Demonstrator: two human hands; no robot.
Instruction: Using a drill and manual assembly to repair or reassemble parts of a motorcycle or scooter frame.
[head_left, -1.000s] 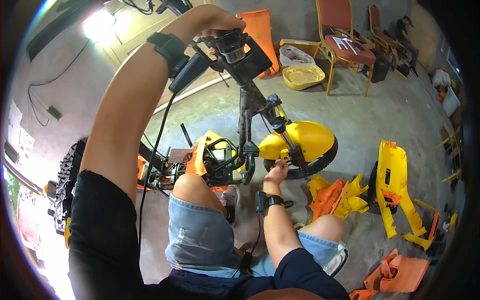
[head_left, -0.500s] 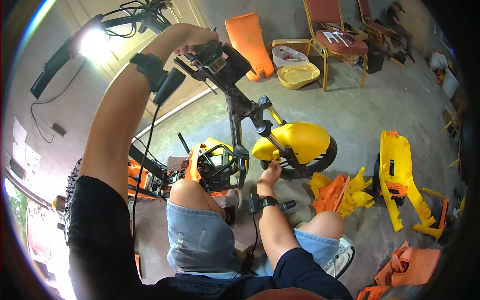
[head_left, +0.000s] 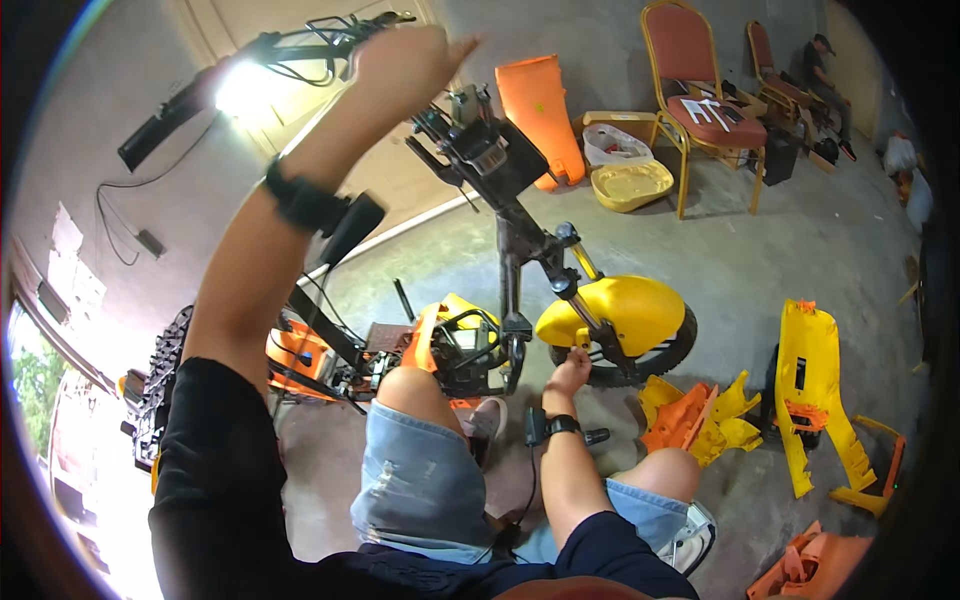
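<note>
A partly stripped motorbike with a yellow front fender (head_left: 625, 310) stands in front of me. My left hand (head_left: 408, 68) is raised beside its handlebar (head_left: 265, 62), just above the black front unit (head_left: 488, 150). One digit sticks out to the right; the other fingers are hidden. Low at the front wheel (head_left: 683, 340), my right hand (head_left: 570, 370) is closed, fingertips pinched at a small yellow bracket (head_left: 581, 338) beside the fork leg (head_left: 600, 330). Whatever lies between those fingertips is too small to name.
Orange and yellow body panels (head_left: 690, 415) lie right of the wheel, with a long yellow panel (head_left: 808, 350) farther right. Behind stand an orange panel (head_left: 540, 110), a yellow tray (head_left: 632, 187) and a red chair (head_left: 705, 110). A person (head_left: 825, 85) sits at the far right.
My left hand has lifted off the front unit toward the handlebar. My right hand stays at the bracket by the wheel. The whole view has shifted a little.
</note>
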